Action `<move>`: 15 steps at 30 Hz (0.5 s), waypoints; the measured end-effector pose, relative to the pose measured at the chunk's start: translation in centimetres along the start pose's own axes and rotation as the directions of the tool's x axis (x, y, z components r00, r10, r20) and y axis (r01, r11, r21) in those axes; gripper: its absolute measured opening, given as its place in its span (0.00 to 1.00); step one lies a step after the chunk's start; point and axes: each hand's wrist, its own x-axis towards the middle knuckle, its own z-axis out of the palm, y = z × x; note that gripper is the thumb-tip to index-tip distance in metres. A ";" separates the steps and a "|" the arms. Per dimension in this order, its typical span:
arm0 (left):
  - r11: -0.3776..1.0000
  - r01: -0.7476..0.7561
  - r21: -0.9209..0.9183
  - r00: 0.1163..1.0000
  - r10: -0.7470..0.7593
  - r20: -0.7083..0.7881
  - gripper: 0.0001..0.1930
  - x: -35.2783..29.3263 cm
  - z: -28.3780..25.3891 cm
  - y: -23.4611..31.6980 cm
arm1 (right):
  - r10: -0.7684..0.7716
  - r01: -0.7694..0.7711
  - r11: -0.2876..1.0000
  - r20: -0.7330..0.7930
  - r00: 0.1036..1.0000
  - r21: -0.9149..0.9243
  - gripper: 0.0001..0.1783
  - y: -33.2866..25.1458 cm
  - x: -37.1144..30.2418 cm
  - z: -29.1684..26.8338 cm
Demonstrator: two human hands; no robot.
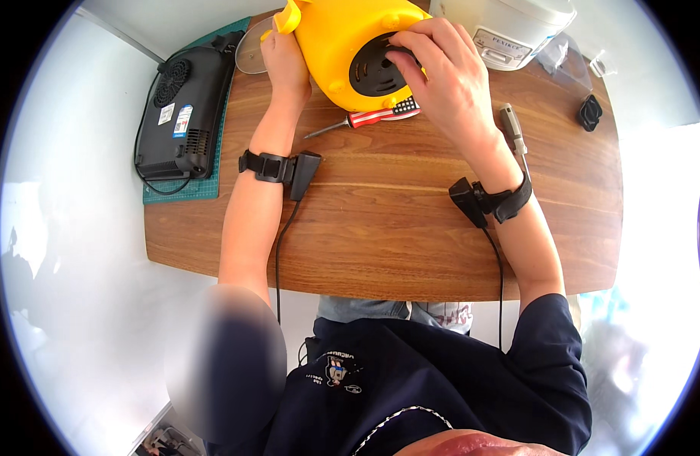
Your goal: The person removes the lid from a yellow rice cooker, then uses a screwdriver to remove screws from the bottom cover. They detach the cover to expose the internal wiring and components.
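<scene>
A yellow plastic appliance (pixel 327 53) lies tipped at the far side of the table, its underside with small round feet facing me. It looks like an electric kettle, though its top is cut off. My left hand (pixel 287 64) is closed around its left side, by the yellow handle. A black slotted round plate (pixel 369 72) sits in the underside. With thumb and fingers pinched together, my right hand (pixel 449 76) grips that plate's upper right edge. Just below the appliance lies a screwdriver (pixel 369 118) with a red, white and dark-blue handle. Another screwdriver (pixel 512 125) with a grey handle lies beside my right forearm.
A black induction cooker (pixel 186 114) lies upside down on a green mat (pixel 205 188) at left. A clear dish (pixel 251 53) is beside my left hand. A white rice cooker (pixel 509 30), a clear bag (pixel 566 61) and a small black piece (pixel 589 112) stand at right.
</scene>
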 end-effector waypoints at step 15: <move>0.994 0.041 -0.102 0.999 -0.039 0.027 0.18 1.1 -1.2 -1.9 | 0.037 -0.036 0.999 -0.026 0.999 0.038 0.16 0.0 -0.9 1.1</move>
